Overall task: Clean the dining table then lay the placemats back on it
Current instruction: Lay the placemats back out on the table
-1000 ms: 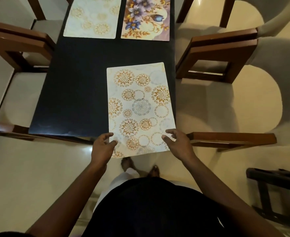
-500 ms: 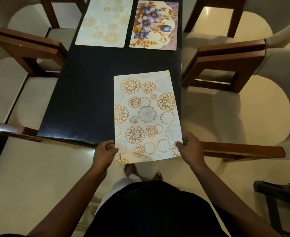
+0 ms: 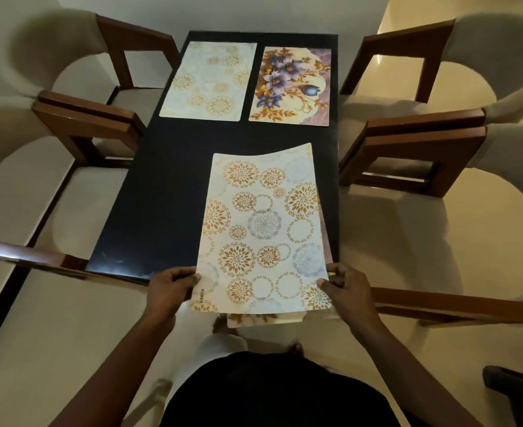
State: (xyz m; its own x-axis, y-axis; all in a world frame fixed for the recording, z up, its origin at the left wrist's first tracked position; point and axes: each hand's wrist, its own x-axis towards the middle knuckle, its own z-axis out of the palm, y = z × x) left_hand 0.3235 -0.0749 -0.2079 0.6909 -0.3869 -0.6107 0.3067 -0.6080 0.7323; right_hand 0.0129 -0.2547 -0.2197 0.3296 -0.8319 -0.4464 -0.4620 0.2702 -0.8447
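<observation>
My left hand (image 3: 169, 289) and right hand (image 3: 348, 289) pinch the medallion placemat's (image 3: 263, 229) near corners, its far edge curling above the dark table (image 3: 158, 195)

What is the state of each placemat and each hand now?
Gold-circle placemat: held at its near edge, far edge curled up.
Lower placemat: under it, only edges showing.
Pale placemat: flat on the table.
Floral placemat: flat beside it.
Left hand: grips the gold-circle placemat.
Right hand: grips the gold-circle placemat.

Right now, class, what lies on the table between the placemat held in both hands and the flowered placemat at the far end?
Nothing but bare dark table: an empty strip separates the held placemat from the flowered placemat, as the head view shows.
</observation>
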